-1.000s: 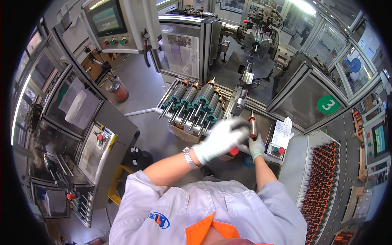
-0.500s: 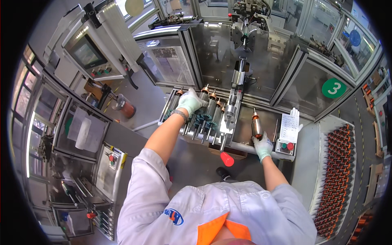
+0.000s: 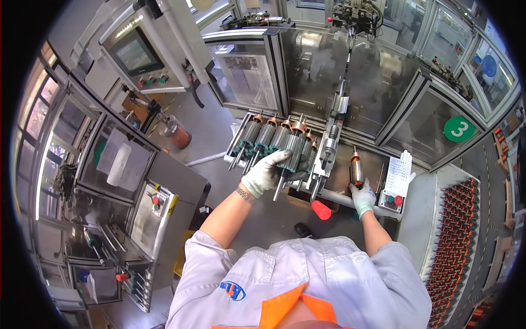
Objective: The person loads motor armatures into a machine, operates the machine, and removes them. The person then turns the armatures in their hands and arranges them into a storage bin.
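Glass-walled machine enclosures surround a metal loading bench (image 3: 378, 205). Left hand (image 3: 268, 172), gloved, rests on a row of armatures (image 3: 274, 140) lying on the feed rack, fingers curled over one; its grip underneath is hidden. Right hand (image 3: 362, 196), gloved, clasps a single upright armature (image 3: 356, 169), lower shaft concealed. Racked armatures (image 3: 457, 230) at right blur together.

Setting: we see a factory production line for motor armatures.
Evidence: glass-guarded machine enclosure (image 3: 350, 82), control panel with screen (image 3: 137, 57), row of wound armatures (image 3: 274, 140), rack of copper rotors (image 3: 455, 241).
Floor: grey painted concrete (image 3: 203, 137).
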The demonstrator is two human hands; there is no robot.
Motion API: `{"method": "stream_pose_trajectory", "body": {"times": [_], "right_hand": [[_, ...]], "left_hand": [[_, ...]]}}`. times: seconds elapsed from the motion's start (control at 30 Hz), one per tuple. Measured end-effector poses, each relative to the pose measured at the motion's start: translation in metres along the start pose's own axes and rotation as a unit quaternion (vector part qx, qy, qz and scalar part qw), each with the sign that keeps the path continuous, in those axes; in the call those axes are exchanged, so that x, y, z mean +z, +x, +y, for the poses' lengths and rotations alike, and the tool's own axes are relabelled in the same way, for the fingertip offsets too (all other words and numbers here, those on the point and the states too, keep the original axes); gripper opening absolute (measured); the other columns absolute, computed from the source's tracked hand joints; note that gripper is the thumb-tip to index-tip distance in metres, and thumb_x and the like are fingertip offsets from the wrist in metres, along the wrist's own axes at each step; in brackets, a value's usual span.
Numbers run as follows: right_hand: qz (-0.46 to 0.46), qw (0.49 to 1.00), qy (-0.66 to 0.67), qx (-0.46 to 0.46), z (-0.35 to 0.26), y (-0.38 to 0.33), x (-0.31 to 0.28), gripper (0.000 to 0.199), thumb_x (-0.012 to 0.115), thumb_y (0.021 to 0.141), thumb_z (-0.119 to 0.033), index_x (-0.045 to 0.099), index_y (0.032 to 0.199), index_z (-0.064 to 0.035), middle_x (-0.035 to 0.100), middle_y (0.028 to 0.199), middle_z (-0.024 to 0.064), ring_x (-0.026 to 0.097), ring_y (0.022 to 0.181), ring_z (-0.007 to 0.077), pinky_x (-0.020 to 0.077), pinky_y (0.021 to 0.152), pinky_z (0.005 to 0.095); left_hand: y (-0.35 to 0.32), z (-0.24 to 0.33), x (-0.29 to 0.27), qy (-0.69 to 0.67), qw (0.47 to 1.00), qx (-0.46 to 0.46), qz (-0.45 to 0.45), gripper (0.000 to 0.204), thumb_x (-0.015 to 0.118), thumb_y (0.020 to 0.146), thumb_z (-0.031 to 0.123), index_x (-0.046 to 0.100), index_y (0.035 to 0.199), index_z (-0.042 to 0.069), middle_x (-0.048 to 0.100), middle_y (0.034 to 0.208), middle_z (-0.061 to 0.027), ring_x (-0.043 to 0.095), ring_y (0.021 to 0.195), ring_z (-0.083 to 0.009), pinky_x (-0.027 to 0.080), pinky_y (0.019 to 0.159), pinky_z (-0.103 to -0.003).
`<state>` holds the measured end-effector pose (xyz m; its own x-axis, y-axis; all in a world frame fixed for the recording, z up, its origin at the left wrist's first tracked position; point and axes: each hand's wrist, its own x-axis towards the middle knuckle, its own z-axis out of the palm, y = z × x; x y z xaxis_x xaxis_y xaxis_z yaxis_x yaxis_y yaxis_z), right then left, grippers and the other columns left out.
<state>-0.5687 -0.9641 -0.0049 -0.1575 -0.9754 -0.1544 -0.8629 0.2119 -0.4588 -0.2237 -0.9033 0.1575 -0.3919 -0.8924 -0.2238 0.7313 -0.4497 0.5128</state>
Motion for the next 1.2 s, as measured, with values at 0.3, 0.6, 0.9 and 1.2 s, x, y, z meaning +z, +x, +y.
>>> {"method": "stream_pose_trajectory", "body": {"times": [0.3, 0.6, 0.9, 1.2], "right_hand": [[-0.020, 1.000, -0.015, 0.012, -0.011, -0.004, -0.008, 0.082, 0.064, 0.081, -0.056, 0.048, 0.141, -0.0026, 0.068, 0.115, 0.0257, 0.066, 0.107, 0.0395, 0.0502, 0.094, 0.0447], [0.014, 1.000, -0.012, -0.002, -0.003, 0.003, 0.001, 0.073, 0.065, 0.082, -0.052, 0.051, 0.136, -0.0055, 0.070, 0.109, 0.0242, 0.068, 0.101, 0.0400, 0.0516, 0.090, 0.0466], [-0.008, 1.000, 0.002, 0.007, -0.006, 0.000, -0.008, 0.073, 0.066, 0.082, -0.051, 0.051, 0.135, -0.0041, 0.069, 0.111, 0.0249, 0.067, 0.103, 0.0408, 0.0508, 0.091, 0.0466], [-0.013, 1.000, -0.009, 0.006, -0.006, -0.001, -0.004, 0.080, 0.066, 0.081, -0.053, 0.048, 0.141, -0.0031, 0.070, 0.109, 0.0260, 0.068, 0.100, 0.0405, 0.0519, 0.089, 0.0467]], "left_hand": [[-0.011, 0.009, 0.006, 0.289, 0.941, 0.176, 0.019, 0.064, 0.082, 0.072, 0.011, 0.054, 0.129, 0.003, 0.063, 0.112, -0.0035, 0.061, 0.103, -0.0155, 0.049, 0.095, -0.032], [-0.034, 0.052, 0.056, 0.677, 0.652, 0.339, -0.038, 0.067, 0.091, 0.053, 0.021, 0.067, 0.113, 0.005, 0.061, 0.114, -0.0117, 0.060, 0.109, -0.0276, 0.047, 0.099, -0.038], [-0.003, 0.061, 0.076, 0.574, 0.780, 0.249, 0.015, 0.084, 0.089, 0.054, 0.014, 0.057, 0.131, 0.001, 0.062, 0.122, -0.0088, 0.060, 0.109, -0.0205, 0.046, 0.101, -0.035], [0.192, 0.103, 0.060, 0.196, 0.959, 0.205, -0.008, 0.033, 0.053, 0.100, 0.031, 0.060, 0.126, 0.012, 0.069, 0.109, -0.0063, 0.068, 0.095, -0.0213, 0.057, 0.083, -0.039]]}}
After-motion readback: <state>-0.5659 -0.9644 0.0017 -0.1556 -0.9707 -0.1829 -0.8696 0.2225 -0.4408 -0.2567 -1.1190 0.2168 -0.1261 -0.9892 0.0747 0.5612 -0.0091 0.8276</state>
